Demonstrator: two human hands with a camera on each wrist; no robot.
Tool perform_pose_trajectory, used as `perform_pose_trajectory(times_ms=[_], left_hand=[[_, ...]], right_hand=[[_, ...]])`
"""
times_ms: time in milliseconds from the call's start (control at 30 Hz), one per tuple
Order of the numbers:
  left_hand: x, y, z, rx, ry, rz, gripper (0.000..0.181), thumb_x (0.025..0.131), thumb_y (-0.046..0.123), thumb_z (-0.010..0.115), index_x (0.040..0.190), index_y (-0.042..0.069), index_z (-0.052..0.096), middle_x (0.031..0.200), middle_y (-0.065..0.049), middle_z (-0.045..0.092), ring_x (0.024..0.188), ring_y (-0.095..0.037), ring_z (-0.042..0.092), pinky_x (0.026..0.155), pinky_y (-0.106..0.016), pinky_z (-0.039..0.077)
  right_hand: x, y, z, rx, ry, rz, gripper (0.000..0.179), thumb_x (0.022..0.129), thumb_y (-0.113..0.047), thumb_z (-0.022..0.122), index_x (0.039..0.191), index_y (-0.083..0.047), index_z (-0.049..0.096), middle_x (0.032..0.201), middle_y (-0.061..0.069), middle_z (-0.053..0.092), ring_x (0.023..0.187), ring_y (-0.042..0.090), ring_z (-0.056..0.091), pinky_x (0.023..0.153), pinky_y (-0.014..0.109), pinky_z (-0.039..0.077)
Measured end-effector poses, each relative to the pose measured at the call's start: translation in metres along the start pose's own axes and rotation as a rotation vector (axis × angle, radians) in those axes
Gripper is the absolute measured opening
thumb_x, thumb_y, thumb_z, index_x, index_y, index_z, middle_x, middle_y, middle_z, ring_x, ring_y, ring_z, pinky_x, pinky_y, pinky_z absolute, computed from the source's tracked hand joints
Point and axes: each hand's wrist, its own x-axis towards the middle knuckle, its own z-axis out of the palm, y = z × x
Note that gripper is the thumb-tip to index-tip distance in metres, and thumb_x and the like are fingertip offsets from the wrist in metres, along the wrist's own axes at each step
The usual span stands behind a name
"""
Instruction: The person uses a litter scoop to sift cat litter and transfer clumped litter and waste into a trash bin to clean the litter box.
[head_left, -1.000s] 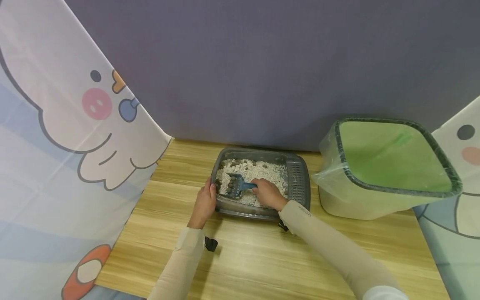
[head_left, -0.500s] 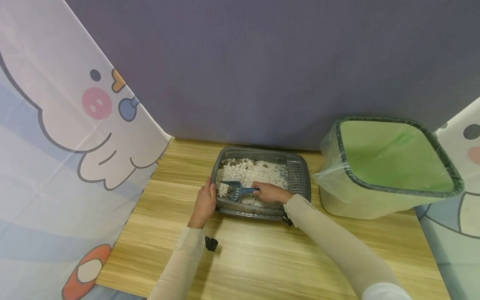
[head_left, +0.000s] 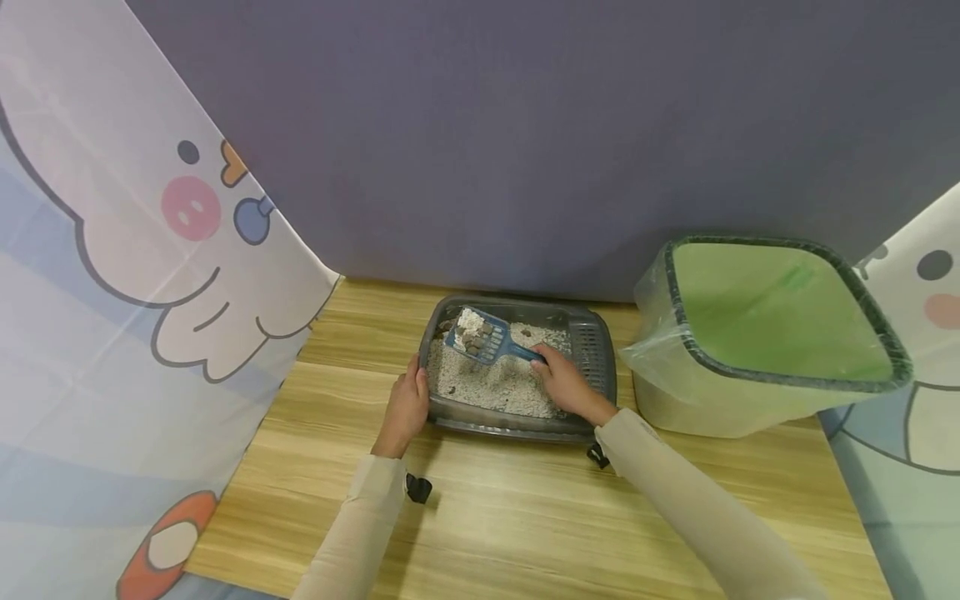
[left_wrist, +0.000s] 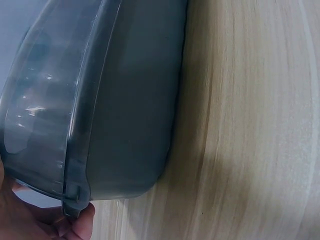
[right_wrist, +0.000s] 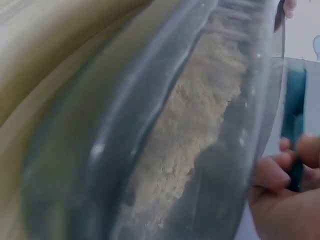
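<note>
A grey litter box with pale litter stands on the wooden table. My left hand grips its left side; in the left wrist view, fingers curl around the rim at a corner. My right hand holds a blue slotted litter scoop by the handle, above the litter. Brown clumps and a white heap of litter lie on the scoop's blade. In the right wrist view, thumb and fingers close around the handle, and the blade is blurred.
Right of the box stands a large pale green bin with a dark rim and a clear plastic liner folded over it. A dark grey panel rises behind the table. Cartoon-printed sheets hang at both sides.
My right hand has drawn the scoop through the litter and raised it, now loaded with clumps and litter, toward the box's back. My left hand keeps its hold on the rim.
</note>
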Motion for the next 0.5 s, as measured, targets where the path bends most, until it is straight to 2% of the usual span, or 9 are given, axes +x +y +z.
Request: perform_pose_trajectory(times_ms=[100, 267, 367, 500], left_hand=[[0.001, 0.000, -0.001, 0.004, 0.009, 0.022, 0.049, 0.106, 0.023, 0.026, 0.145, -0.006, 0.027, 0.122, -0.036, 0.048, 0.112, -0.050, 0.047, 0.092, -0.059, 0.036], [0.002, -0.001, -0.002, -0.016, 0.018, 0.032, 0.048, 0.106, 0.021, 0.027, 0.145, -0.006, 0.027, 0.120, -0.036, 0.050, 0.110, -0.050, 0.049, 0.091, -0.059, 0.037], [0.002, 0.000, -0.002, -0.025, 0.017, 0.043, 0.047, 0.106, 0.021, 0.027, 0.145, -0.005, 0.026, 0.117, -0.035, 0.051, 0.108, -0.049, 0.050, 0.090, -0.059, 0.039], [-0.001, 0.000, -0.001, -0.019, 0.025, 0.058, 0.047, 0.105, 0.020, 0.028, 0.145, -0.005, 0.027, 0.111, -0.034, 0.054, 0.102, -0.048, 0.054, 0.086, -0.058, 0.041]], right_hand=[[-0.010, -0.005, -0.009, -0.006, 0.083, -0.013, 0.030, 0.103, -0.023, 0.040, 0.124, -0.005, 0.050, 0.074, 0.007, 0.043, 0.054, 0.018, 0.035, 0.053, 0.033, 0.034], [-0.025, -0.008, -0.022, -0.034, 0.146, -0.034, 0.040, 0.103, -0.035, 0.037, 0.131, -0.011, 0.052, 0.066, 0.003, 0.044, 0.046, 0.015, 0.032, 0.047, 0.032, 0.033], [-0.032, -0.010, -0.028, -0.065, 0.200, -0.084, 0.040, 0.102, -0.035, 0.039, 0.129, -0.010, 0.055, 0.065, 0.002, 0.045, 0.045, 0.014, 0.033, 0.047, 0.031, 0.034], [-0.041, -0.014, -0.030, -0.091, 0.278, -0.121, 0.035, 0.100, -0.028, 0.046, 0.127, -0.007, 0.055, 0.075, 0.005, 0.051, 0.052, 0.013, 0.040, 0.051, 0.031, 0.038]])
